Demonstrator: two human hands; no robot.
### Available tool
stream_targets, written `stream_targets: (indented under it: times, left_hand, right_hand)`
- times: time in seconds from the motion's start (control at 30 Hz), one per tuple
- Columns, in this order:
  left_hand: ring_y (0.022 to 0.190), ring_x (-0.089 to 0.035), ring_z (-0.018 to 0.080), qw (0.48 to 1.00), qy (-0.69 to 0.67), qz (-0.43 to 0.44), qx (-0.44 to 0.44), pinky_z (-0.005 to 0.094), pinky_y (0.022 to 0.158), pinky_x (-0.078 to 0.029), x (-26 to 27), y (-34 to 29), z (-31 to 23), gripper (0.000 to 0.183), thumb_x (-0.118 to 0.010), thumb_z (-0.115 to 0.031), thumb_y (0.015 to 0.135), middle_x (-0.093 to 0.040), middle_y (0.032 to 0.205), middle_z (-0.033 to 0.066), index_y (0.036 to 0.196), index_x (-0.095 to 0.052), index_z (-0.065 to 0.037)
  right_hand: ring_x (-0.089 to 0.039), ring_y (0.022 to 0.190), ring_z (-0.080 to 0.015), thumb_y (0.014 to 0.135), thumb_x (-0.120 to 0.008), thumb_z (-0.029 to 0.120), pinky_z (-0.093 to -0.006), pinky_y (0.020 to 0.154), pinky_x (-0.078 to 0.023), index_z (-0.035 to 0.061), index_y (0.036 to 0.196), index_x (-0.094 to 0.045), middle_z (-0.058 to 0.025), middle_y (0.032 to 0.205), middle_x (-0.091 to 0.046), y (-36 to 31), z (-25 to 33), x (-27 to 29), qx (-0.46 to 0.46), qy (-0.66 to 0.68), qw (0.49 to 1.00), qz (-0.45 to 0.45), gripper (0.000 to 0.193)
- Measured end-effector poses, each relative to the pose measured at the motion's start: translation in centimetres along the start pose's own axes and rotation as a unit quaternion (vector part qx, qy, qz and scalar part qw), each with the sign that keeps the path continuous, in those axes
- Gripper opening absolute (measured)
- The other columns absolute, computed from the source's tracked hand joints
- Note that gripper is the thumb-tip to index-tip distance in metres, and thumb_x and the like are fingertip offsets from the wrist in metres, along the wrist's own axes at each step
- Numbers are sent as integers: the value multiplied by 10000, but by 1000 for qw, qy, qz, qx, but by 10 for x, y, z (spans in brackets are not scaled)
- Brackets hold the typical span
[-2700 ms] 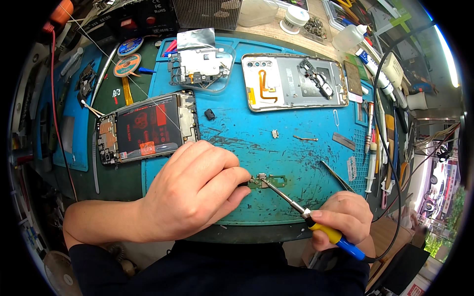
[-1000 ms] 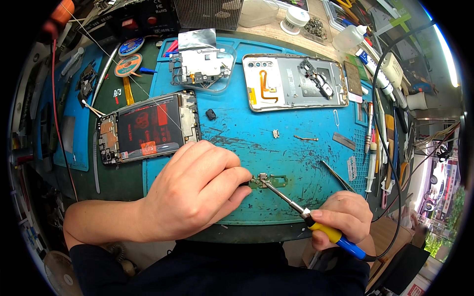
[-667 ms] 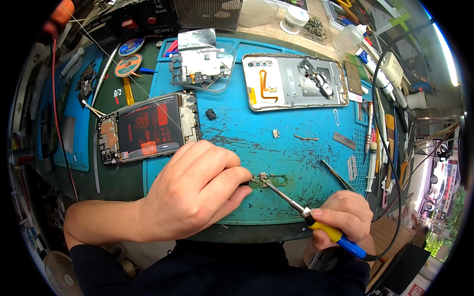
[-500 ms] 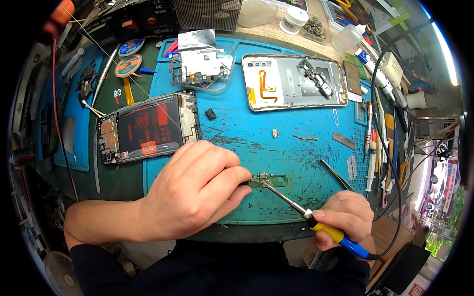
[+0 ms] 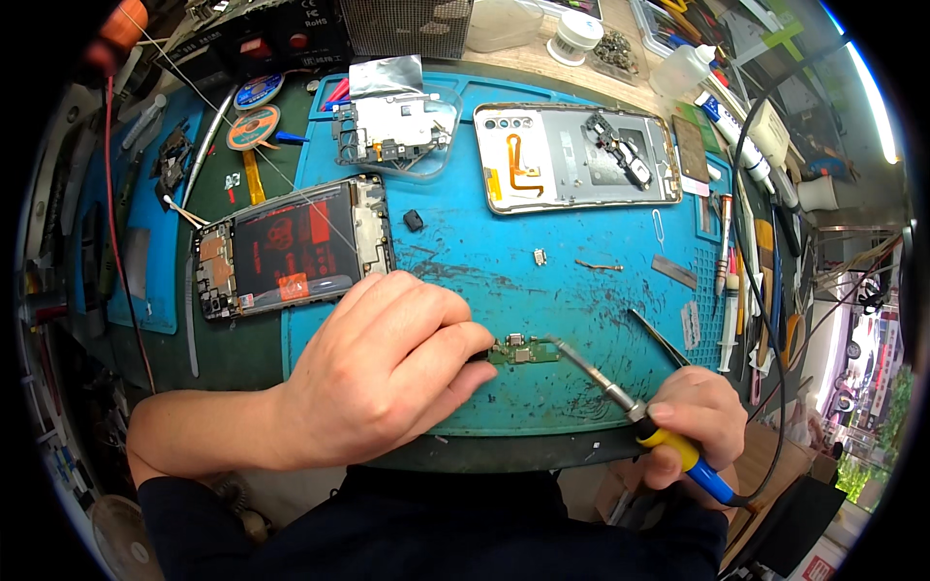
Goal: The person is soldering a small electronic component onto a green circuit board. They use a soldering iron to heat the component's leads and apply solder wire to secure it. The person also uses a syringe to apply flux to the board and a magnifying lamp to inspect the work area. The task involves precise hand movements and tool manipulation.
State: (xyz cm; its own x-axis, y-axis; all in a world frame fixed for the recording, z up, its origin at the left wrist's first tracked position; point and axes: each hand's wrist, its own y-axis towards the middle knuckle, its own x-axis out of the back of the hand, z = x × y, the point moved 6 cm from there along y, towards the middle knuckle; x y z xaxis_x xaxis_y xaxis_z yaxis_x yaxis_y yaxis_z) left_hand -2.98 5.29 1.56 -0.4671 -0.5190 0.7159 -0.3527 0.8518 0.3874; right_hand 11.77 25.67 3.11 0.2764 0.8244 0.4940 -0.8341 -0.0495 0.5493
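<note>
My left hand (image 5: 383, 358) is closed in a pinch at the left end of a small green circuit board (image 5: 524, 354). The fingers cover that end, where a bit of something dark shows. A silver connector sits on the board's upper edge. In my right hand (image 5: 705, 412) is a soldering iron (image 5: 668, 445) with a yellow and blue handle. Its slim metal tip slants up and left, close to the board's right end; blur hides whether they touch. A pair of tweezers (image 5: 657, 334) lies just beyond my right hand.
An opened phone (image 5: 291, 247) lies at left on the blue mat (image 5: 465, 281). Behind are a phone back cover (image 5: 572, 160) and a clear tray (image 5: 441, 165) with phone parts. Tools, including a syringe (image 5: 728, 329), line the right edge. The iron's black cable (image 5: 775, 426) loops up at right.
My right hand has drawn the soldering iron right, so its tip has left the board's middle for its right end. The board now shows a different, fuller surface. My left hand stays in place.
</note>
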Motion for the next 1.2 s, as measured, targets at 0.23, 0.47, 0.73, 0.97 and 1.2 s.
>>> stream_targets:
  times: [0.23, 0.47, 0.73, 0.97, 1.2]
  left_hand:
    - [793, -593, 290, 1000, 28, 3, -9, 387, 675, -472, -2, -2, -2, 357, -878, -36, 709, -625, 937, 113, 1006, -682, 1]
    - [830, -606, 289, 996, 88, 24, -6, 391, 720, -484, 2, 0, -3, 266, -868, -157, 774, -621, 914, 94, 897, -655, -55]
    - [1253, -577, 285, 987, -9, 117, -108, 442, 1047, -433, 5, 10, -4, 483, -738, -112, 885, -633, 1366, 87, 1351, -614, -77]
    - [1310, -550, 272, 971, 8, 182, -153, 433, 1077, -397, 0, 10, -4, 492, -734, -114, 900, -605, 1464, 49, 1377, -614, -99]
    - [1238, -574, 294, 988, 42, 114, -100, 445, 1052, -422, 7, -1, 13, 566, -820, -269, 856, -646, 1345, 80, 1359, -629, -97]
  right_hand:
    - [-613, 578, -165, 981, -743, 286, -284, 509, -478, -2, 1147, -694, -50, 762, -632, -4, 3, 4, 6, -35, 999, 13, 336]
    - [-684, 690, -176, 971, -744, 407, -286, 632, -542, -17, 1289, -618, -131, 979, -639, -4, 22, 48, -55, -76, 987, -127, 545]
    - [-519, 653, -47, 1050, -634, 218, -220, 586, -417, 8, 1309, -692, 22, 754, -608, 173, 71, 160, 14, -116, 956, -270, 338]
    - [-675, 833, -53, 958, -779, 330, -209, 689, -538, 112, 1272, -751, -13, 838, -728, 302, 36, 188, 28, -257, 957, -129, 383]
    - [-492, 496, -74, 1013, -642, 193, -242, 422, -365, 51, 844, -689, 9, 632, -587, 321, 74, 147, -99, -163, 933, -304, 226]
